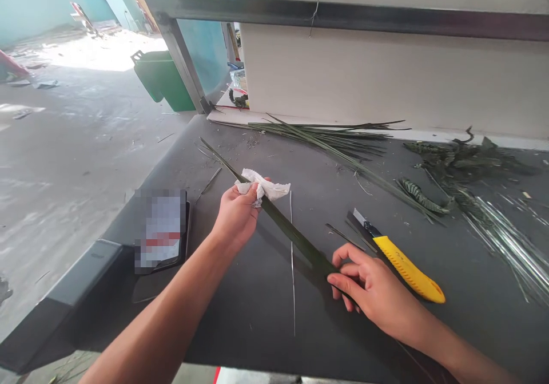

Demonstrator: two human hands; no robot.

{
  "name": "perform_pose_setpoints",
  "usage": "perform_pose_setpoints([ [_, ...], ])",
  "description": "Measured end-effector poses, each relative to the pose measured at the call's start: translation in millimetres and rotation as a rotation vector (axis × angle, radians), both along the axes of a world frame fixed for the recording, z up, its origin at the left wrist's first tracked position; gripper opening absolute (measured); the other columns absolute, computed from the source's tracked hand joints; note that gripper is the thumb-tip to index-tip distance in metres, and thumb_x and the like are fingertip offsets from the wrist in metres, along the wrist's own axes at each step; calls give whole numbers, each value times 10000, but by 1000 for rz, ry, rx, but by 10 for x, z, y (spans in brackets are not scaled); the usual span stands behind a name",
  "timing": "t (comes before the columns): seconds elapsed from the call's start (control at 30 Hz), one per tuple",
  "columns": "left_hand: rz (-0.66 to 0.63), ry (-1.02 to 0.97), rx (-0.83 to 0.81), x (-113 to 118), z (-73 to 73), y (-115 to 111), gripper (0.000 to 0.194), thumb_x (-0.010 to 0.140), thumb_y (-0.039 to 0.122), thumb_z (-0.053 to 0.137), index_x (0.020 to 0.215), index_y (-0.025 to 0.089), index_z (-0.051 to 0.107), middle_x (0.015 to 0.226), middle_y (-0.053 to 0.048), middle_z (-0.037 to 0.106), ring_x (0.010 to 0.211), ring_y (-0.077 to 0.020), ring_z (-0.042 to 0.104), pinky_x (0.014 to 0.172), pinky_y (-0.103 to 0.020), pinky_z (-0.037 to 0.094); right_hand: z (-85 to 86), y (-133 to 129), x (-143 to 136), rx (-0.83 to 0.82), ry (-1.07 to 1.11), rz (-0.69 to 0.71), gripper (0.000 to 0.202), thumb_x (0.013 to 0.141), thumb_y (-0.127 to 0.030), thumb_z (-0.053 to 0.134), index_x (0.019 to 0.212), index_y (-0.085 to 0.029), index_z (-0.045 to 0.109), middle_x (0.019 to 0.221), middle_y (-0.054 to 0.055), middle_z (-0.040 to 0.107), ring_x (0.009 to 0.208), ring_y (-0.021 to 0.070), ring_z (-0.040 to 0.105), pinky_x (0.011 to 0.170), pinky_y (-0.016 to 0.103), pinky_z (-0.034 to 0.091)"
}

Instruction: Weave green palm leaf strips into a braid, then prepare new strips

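A long dark green leaf strip (295,238) runs slantwise over the dark tabletop between my hands. My left hand (240,209) is closed around a crumpled white tissue (274,189), which wraps the strip near its thin far end. Lower right, my right hand (358,278) pinches the broader near part of the strip between thumb and fingers. Just beyond the right hand lies a yellow utility knife (409,269) with its blade out. A thin straight wire (293,264) rests on the table beneath the strip.
Narrow green leaf strips (317,138) lie along the back. At the right are curled dark leaves (467,161) and a bundle of shiny wires (506,235). A phone (160,232) stands at the left edge. A metal bar (274,11) crosses above; a green bin (165,80) is on the floor.
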State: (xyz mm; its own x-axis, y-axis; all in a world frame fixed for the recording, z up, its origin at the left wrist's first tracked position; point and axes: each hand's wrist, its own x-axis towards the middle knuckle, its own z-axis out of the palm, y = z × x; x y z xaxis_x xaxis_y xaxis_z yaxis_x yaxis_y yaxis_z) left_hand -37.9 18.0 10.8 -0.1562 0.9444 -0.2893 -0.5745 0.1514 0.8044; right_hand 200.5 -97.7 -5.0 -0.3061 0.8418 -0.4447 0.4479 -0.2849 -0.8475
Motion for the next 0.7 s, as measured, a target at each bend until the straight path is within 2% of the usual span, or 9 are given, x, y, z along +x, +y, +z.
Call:
perform_pose_setpoints([
  [0.3, 70, -1, -58, -30, 103, 33, 200, 863, -5, 593, 733, 81, 718, 739, -79, 732, 624, -109, 653, 757, -269, 599, -8, -185, 132, -86, -54, 11, 189, 988, -398, 481, 919, -239, 407, 684, -35, 643, 534, 108, 541, 547, 243, 426],
  [0.53, 111, -19, -60, -82, 114, 72, 300, 907, -41, 510, 723, 69, 720, 749, -95, 737, 635, -108, 685, 633, -185, 575, 43, -284, 250, -129, -106, 32, 188, 993, -387, 475, 899, -227, 443, 695, -25, 647, 540, 95, 532, 550, 220, 405],
  [0.7, 143, -33, -64, -118, 138, 104, 283, 901, -54, 509, 760, 53, 731, 772, -92, 746, 671, -105, 701, 691, -185, 596, -6, -372, 351, -190, -133, 28, 206, 970, -397, 507, 876, -215, 490, 700, -13, 644, 537, 85, 513, 543, 204, 394],
])
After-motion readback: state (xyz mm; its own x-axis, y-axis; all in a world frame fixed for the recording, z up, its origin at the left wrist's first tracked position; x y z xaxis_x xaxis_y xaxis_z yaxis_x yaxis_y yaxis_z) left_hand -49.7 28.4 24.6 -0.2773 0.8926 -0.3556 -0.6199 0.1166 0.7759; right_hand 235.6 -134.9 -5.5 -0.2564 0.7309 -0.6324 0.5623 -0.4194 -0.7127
